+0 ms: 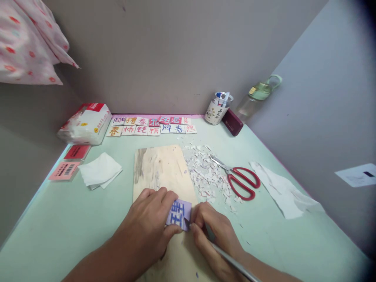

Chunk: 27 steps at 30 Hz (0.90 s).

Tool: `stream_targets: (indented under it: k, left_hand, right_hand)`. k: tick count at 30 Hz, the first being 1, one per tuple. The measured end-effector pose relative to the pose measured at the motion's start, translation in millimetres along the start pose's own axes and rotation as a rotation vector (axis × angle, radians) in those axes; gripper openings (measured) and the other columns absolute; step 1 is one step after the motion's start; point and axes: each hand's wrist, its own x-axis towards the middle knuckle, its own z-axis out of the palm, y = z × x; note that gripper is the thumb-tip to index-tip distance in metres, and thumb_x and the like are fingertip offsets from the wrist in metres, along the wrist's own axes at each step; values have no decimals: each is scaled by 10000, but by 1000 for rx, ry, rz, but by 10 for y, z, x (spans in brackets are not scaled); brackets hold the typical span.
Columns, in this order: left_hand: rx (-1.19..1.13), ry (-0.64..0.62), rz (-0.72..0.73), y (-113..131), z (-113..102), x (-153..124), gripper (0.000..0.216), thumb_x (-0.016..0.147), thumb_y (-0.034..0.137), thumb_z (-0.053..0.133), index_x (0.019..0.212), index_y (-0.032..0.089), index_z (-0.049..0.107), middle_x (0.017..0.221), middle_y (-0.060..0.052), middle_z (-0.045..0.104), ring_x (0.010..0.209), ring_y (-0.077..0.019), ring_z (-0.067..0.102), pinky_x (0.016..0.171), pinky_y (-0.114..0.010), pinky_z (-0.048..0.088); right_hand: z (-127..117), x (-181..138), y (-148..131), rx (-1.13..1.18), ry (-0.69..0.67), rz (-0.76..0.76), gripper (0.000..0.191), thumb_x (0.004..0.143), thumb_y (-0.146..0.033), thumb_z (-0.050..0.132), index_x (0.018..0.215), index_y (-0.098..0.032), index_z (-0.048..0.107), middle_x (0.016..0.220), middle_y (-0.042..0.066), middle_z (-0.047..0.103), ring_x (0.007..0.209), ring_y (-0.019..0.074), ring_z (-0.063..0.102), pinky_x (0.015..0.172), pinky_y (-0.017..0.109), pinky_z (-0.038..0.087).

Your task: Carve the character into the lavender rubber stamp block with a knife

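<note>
Right hand (216, 235) is gripping a carving knife (230, 258); left hand (155, 213) is pinching a lavender character block (178, 214), lower centre. Excess push is risking the blade (187, 223), seemingly touching the block, slipping into the left thumb (174, 230).

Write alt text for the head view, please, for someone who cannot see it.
A left hand steadies a purple tile with blue lettering on a wooden board while the right hand holds a knife to it. White scraps and red-handled scissors lie beside the board.
</note>
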Motion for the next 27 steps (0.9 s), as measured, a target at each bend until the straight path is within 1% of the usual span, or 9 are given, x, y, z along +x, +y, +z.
stream_targets:
  k: [4, 7, 10, 12, 15, 17, 20, 24, 27]
  left_hand:
    - [-5, 10, 8, 1, -1, -4, 261, 876, 189, 718, 1115, 193, 615, 1063, -61, 632, 978, -290, 533, 903, -485, 438]
    - [-9, 8, 16, -8, 6, 5, 271, 873, 192, 727, 1119, 190, 613, 1050, -58, 633, 962, -287, 534, 896, -482, 434]
    - [-5, 37, 28, -24, 21, 14, 294, 851, 173, 748, 1110, 192, 610, 1036, -50, 635, 959, -284, 541, 887, -468, 433]
    - [-2, 56, 37, -34, 29, 18, 310, 835, 162, 761, 1101, 192, 606, 1032, -46, 637, 952, -280, 546, 877, -453, 433]
    - [-3, 49, 47, -42, 31, 23, 298, 839, 153, 756, 1092, 188, 604, 1022, -42, 638, 935, -271, 547, 865, -437, 432]
    - [-4, 42, 52, -47, 33, 27, 280, 847, 156, 751, 1083, 185, 603, 1003, -38, 635, 923, -266, 546, 859, -432, 430]
    - [0, 57, 67, -62, 49, 33, 293, 836, 157, 765, 1078, 186, 602, 990, -31, 632, 907, -260, 547, 850, -428, 432]
    - [25, 102, 64, -73, 62, 35, 341, 798, 153, 802, 1075, 199, 609, 973, -19, 618, 893, -259, 548, 826, -428, 450]
    - [35, 67, 56, -61, 44, 37, 435, 760, 167, 847, 1125, 199, 611, 1011, -35, 595, 917, -266, 563, 806, -427, 484]
  right_hand:
    - [25, -11, 18, -4, 0, -11, 192, 953, -120, 422, 815, -242, 369, 732, -30, 540, 657, 149, 505, 635, 283, 398]
    - [49, -12, 43, -25, 41, -93, 194, 943, -88, 419, 823, -235, 376, 735, -12, 542, 655, 153, 491, 630, 290, 386]
    - [49, 5, 62, -139, 36, -302, 204, 924, -46, 431, 820, -218, 400, 718, 14, 524, 648, 165, 454, 619, 309, 360]
    - [26, 30, 62, -268, -24, -451, 234, 941, -33, 415, 780, -201, 435, 682, 23, 499, 638, 171, 415, 612, 324, 339]
    - [-26, 70, 43, -415, -105, -592, 373, 998, -27, 326, 706, -167, 512, 657, 40, 497, 646, 179, 398, 636, 342, 350]
    - [-55, 87, 24, -462, -132, -639, 442, 1021, -30, 296, 688, -149, 559, 657, 47, 514, 651, 182, 403, 670, 350, 371]
    - [-77, 91, -1, -516, -153, -687, 453, 1021, -28, 326, 669, -151, 583, 641, 43, 527, 636, 182, 397, 708, 361, 377]
    - [-80, 81, -20, -560, -181, -708, 449, 1024, -29, 345, 677, -164, 596, 649, 41, 550, 636, 189, 400, 737, 370, 369]
    - [-76, 80, -19, -566, -181, -699, 466, 1034, -27, 320, 695, -161, 610, 653, 38, 554, 645, 187, 415, 747, 367, 371]
